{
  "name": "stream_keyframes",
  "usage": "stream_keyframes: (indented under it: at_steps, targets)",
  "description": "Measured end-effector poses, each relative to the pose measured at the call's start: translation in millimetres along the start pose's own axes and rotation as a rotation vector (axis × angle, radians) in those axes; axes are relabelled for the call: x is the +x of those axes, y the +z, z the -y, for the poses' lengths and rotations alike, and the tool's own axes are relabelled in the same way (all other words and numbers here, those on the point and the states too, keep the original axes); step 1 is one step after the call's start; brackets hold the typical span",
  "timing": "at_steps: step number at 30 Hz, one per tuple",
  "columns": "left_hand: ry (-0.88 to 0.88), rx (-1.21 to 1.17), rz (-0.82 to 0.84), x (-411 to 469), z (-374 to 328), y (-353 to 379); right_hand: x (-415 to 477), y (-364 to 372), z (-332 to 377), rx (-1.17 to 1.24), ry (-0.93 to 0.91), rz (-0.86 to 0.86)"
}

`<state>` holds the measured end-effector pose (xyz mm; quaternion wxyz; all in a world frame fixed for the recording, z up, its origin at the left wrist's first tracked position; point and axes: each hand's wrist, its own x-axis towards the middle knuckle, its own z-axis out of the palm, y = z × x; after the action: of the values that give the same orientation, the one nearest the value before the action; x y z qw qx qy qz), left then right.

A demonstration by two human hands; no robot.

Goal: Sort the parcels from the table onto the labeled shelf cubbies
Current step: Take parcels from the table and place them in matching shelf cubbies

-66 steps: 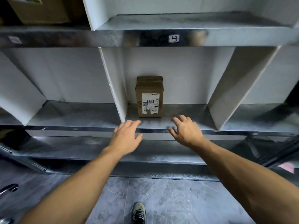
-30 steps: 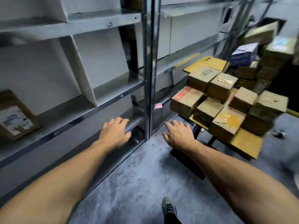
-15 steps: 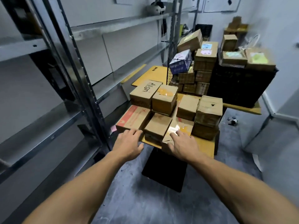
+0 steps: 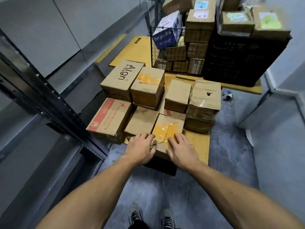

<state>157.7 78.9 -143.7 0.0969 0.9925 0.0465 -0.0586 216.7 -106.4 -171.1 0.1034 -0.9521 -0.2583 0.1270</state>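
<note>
A small yellow-topped table [image 4: 198, 142] carries several brown cardboard parcels. The nearest one, a box with yellow tape [image 4: 166, 129] on its lid, sits at the table's front edge. My left hand [image 4: 141, 148] rests at that box's left front corner, fingers spread. My right hand [image 4: 181, 150] lies flat on its right front part, fingers apart. Neither hand grips it. To the left lies a red-printed box [image 4: 109, 119], and behind it an "Align" box [image 4: 121, 76]. The metal shelf unit [image 4: 49, 103] runs along the left.
A taped box [image 4: 148, 86], a plain box [image 4: 177, 95] and a crumpled stack [image 4: 204, 103] fill the table's back. Behind stand a wire cage [image 4: 166, 38] of parcels and a black crate [image 4: 239, 60] topped with boxes. Grey floor [image 4: 231, 162] lies to the right; my shoes [image 4: 151, 215] show below.
I turned from the shelf cubby, where a labelled parcel stands, to the table. Both hands travelled forward and now rest on the nearest taped box.
</note>
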Motion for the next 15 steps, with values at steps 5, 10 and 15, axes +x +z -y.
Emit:
stream_keyframes:
  at_steps: [5,10,15]
  targets:
    - [-0.009,-0.098,-0.006,1.5,-2.0,17.1,-15.1,13.1,-6.5,0.026,0.015,-0.051]
    - [-0.065,-0.302,0.077,-7.3,-11.2,36.3,-34.6,18.8,-22.4,0.224,0.059,-0.125]
    - [-0.154,-0.555,0.129,-16.4,-20.5,42.7,-39.7,20.0,-23.4,0.55,0.308,-0.061]
